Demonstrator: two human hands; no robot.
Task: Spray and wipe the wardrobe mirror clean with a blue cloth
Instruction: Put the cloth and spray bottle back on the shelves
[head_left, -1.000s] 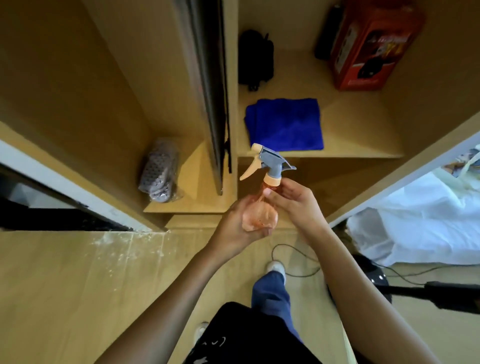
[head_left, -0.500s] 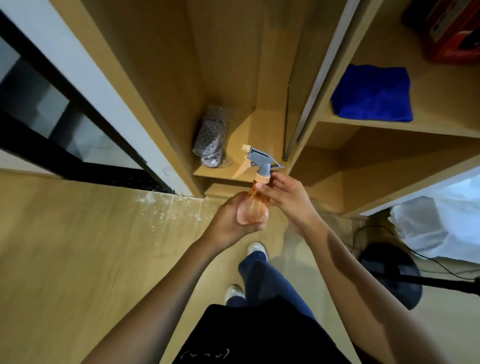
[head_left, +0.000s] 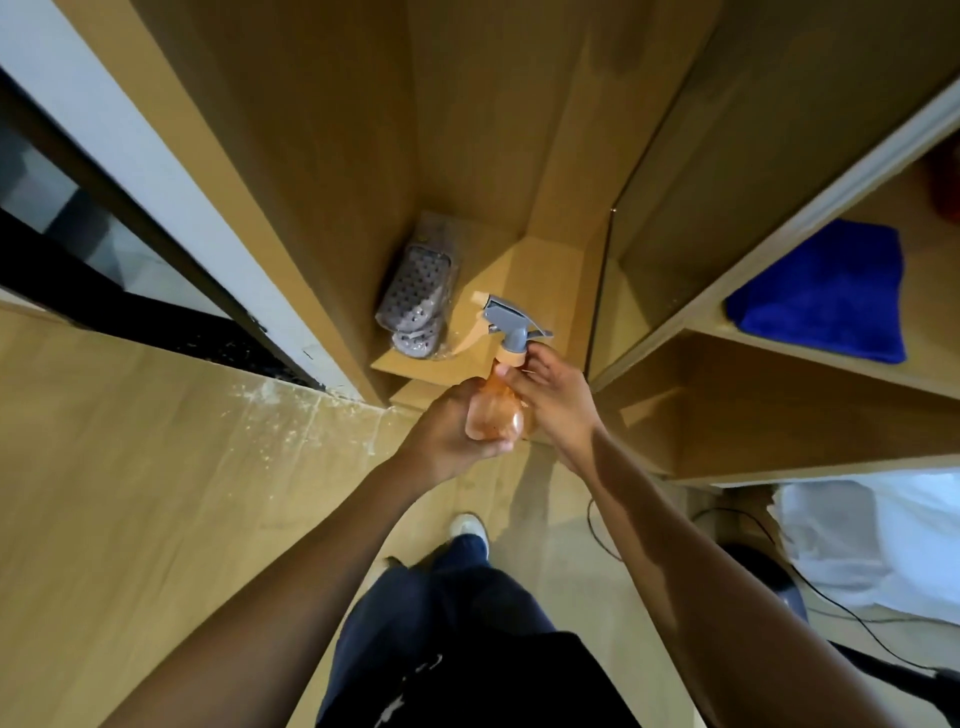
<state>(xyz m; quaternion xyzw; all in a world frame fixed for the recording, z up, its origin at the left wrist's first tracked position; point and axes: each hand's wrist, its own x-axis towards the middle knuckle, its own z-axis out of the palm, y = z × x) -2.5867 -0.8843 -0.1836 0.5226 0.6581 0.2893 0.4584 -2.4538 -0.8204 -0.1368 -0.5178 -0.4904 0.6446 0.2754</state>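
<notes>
An orange spray bottle (head_left: 493, 415) with a grey trigger head (head_left: 511, 319) is held in front of the wardrobe. My left hand (head_left: 447, 431) grips its round body from below. My right hand (head_left: 553, 395) pinches the bottle's neck just under the trigger head. The folded blue cloth (head_left: 826, 296) lies on a wardrobe shelf to the right, apart from both hands. The mirrored wardrobe door (head_left: 737, 171) stands edge-on between the two compartments, reflecting wood panels.
A clear bag of grey slippers (head_left: 415, 301) sits on the low shelf behind the bottle. A white sheet (head_left: 872, 540) and a black fan base with cable (head_left: 763, 571) lie on the floor at right. A dark sliding-door frame (head_left: 104, 249) runs at left.
The view has swung left, so the blue cloth and mirror door shifted right in frame. Both hands keep holding the spray bottle in the same way.
</notes>
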